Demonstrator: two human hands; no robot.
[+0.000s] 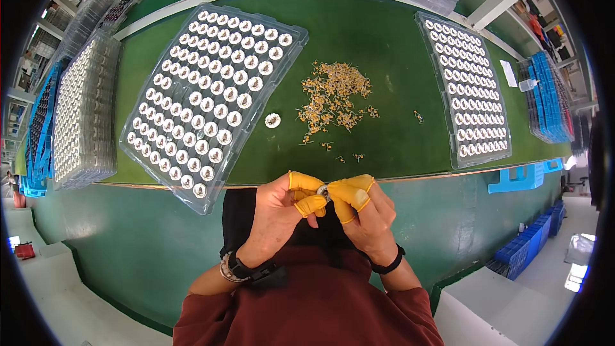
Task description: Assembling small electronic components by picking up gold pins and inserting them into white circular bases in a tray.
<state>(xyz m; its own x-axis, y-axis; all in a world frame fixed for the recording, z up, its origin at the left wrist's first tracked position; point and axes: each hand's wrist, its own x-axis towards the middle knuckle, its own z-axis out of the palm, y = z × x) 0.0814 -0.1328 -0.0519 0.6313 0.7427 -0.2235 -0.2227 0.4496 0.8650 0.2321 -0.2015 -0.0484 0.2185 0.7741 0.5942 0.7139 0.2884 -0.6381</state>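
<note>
Just off the table's front edge, my left hand and my right hand meet, yellow finger cots on several fingertips. Between them is a small round white part with a dark metallic middle, pinched by the left fingers. The right fingertips press against its right side and partly hide it; whether they hold a smaller piece too is hidden. A similar loose round white part lies beyond my left hand. Farther ahead is a pile of small yellow components with wire leads, with a few strays nearer the edge.
A clear tray of round white parts lies tilted at left, its near corner overhanging the edge. Another filled tray lies at right. Stacked trays stand far left, blue trays far right. A blue stool stands beyond the table edge.
</note>
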